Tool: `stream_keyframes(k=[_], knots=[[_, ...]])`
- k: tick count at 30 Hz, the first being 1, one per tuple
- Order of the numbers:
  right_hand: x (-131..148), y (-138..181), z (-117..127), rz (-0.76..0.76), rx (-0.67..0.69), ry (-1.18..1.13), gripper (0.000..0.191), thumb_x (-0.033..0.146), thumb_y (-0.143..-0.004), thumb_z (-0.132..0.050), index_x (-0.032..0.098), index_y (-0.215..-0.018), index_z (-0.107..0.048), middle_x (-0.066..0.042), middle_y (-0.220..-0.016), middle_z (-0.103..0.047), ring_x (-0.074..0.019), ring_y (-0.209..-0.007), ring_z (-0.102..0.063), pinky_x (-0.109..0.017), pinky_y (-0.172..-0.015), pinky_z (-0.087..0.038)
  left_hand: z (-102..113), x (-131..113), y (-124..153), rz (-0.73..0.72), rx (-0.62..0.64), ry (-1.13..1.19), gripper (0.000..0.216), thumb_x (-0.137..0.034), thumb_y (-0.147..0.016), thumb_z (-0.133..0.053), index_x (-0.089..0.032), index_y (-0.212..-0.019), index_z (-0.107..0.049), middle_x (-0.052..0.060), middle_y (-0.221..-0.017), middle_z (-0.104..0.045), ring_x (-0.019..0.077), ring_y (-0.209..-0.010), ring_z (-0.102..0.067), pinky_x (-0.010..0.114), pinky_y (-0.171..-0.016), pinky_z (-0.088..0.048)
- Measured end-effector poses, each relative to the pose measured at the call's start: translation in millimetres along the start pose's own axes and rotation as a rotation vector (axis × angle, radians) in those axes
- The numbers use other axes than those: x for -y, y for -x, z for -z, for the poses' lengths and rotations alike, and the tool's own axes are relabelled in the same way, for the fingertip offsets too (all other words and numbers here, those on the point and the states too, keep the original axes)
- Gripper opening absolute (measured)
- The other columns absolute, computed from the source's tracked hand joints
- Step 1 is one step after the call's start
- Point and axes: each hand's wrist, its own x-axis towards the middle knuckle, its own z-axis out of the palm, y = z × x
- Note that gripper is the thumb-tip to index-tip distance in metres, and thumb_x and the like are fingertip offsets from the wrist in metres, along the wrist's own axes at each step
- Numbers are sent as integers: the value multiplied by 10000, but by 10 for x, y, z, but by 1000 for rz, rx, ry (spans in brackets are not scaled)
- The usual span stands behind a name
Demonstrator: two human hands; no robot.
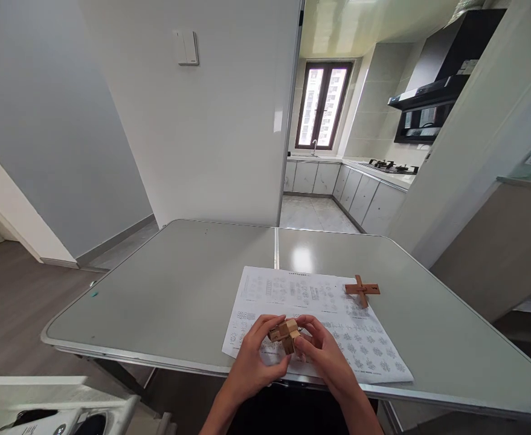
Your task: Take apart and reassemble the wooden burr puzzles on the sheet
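1. Gripping wooden block assembly (287,331) between left grip (257,355) and right grip (327,351), above printed sheet (258,302) at near edge of bench (188,290).
2. Judged as fitting or loosening; cannot tell which.
3. Next, probably calls for steady holding and light fingertip pressure.

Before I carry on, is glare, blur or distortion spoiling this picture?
Head view: a bright glare spot marks the table beyond the paper; head view: the window is nearly washed white; head view: walls lean, wide-lens style; head view: the small print is unreadable, but the wooden block shows fairly clearly.
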Motion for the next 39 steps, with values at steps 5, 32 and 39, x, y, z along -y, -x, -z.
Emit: stream_keyframes(k=[5, 32, 39], knots=[[15, 8, -19, -28, -24, -12, 413, 482, -790, -842, 252, -1041, -608, 5, -1011, -626, -34, -467, -466, -201, -416, -401, -82, 26, 18, -16, 10, -53, 843, -113, -798, -763, -387, -1515, -412, 51, -1431, -520, 254, -1288, -550, 431, -1110, -483], [38, 19, -28, -86, 32, 70, 442, 513, -802, -822, 245, -979, -518, 29, -950, -649, 5, -340, -457, -157, -328, -313, -121, 72, 4, -41, -76, -165, 677, -195, -789, -836, -371, -1384, -564, 13, -1271, -667, 222, -1124, -668, 353, -976, -570], [103, 60, -111, -56, 42, 116, 487, 555, -839, -775, 288, -1160, -524, 14, -991, -679, -32, -397, -507, -188, -380, -416, -124, 57, 5, -9, -50, -128, 629, -176, -843, -765, -365, -1402, -549, 23, -1263, -646, 215, -1102, -657, 362, -968, -567]])
